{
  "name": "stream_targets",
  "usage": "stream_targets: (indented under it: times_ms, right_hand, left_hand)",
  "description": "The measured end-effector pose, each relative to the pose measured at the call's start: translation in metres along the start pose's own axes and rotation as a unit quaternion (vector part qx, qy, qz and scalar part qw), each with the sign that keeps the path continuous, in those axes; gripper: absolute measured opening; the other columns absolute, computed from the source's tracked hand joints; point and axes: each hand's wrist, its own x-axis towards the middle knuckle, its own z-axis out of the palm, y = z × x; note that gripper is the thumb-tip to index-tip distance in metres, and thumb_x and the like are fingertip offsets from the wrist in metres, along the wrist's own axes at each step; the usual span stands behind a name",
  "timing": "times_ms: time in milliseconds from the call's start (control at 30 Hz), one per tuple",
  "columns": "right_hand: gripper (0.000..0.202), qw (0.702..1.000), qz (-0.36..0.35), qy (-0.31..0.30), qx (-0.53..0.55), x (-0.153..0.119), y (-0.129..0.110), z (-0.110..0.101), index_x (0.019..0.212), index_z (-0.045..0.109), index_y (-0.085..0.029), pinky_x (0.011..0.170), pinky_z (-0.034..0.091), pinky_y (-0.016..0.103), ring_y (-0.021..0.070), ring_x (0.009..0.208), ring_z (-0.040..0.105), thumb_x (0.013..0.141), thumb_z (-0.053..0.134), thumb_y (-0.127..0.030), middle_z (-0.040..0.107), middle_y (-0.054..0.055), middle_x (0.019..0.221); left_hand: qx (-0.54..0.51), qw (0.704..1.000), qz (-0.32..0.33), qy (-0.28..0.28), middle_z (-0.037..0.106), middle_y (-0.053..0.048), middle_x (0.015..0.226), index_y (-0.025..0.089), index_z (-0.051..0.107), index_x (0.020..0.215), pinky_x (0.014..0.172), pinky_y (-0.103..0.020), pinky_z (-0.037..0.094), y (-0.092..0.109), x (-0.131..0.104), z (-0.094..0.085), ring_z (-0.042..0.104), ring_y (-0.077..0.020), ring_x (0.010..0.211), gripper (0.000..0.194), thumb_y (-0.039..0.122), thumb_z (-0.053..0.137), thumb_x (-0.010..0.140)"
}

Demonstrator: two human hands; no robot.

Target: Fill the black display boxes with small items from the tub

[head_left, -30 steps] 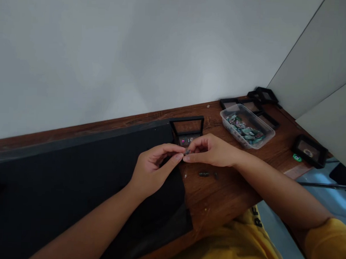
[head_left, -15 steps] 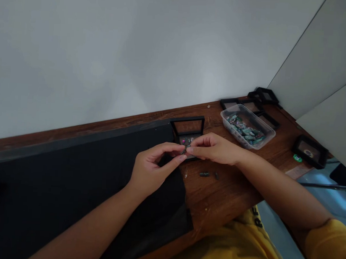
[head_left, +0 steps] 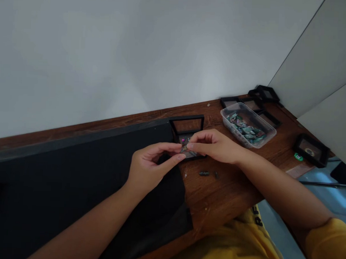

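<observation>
Pinching a small stone-like piece [head_left: 184, 148] in our left hand [head_left: 149, 161] and right hand [head_left: 220, 147], both narrow | probably light, stiff, slippery | we'd grip its opposite edges

A small greyish piece [head_left: 184, 148] is being held at the fingertips of the left hand [head_left: 142, 172] and right hand [head_left: 218, 148]; it is seemingly catching some light, its outline blurring among the fingers. Under it, a black-framed case [head_left: 187, 118] is lying open on the tabletop [head_left: 224, 193], its windowed lid standing up at the back, its base showing a bright pink spot.
</observation>
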Motion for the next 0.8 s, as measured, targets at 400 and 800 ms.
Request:
stream_targets:
  times_ms: [400,800]
  right_hand:
    - [0.02,0.904,0.068,0.131,-0.402,0.004,0.002,-0.034,0.087,0.072,-0.017,0.071,0.035,0.03,0.0162,0.072,0.056,0.098,0.056,-0.023,0.068,0.003,0.079]
    - [0.022,0.868,0.096,0.137,-0.467,0.006,0.002,-0.022,0.103,0.076,-0.018,0.069,0.035,0.029,0.0177,0.078,0.061,0.102,0.057,-0.028,0.075,0.005,0.088]
  left_hand:
    - [0.229,0.959,0.152,-0.069,0.082,-0.005,0.106,0.029,0.083,0.098,0.102,-0.05,0.056,-0.011,0.014,-0.008,0.07,-0.0282,0.105,0.017,0.039,0.069,0.095]
    - [0.325,0.937,0.105,-0.074,0.075,-0.011,0.126,0.026,0.081,0.114,0.11,-0.059,0.05,-0.023,0.012,-0.01,0.062,-0.0353,0.123,0.034,0.048,0.059,0.099]
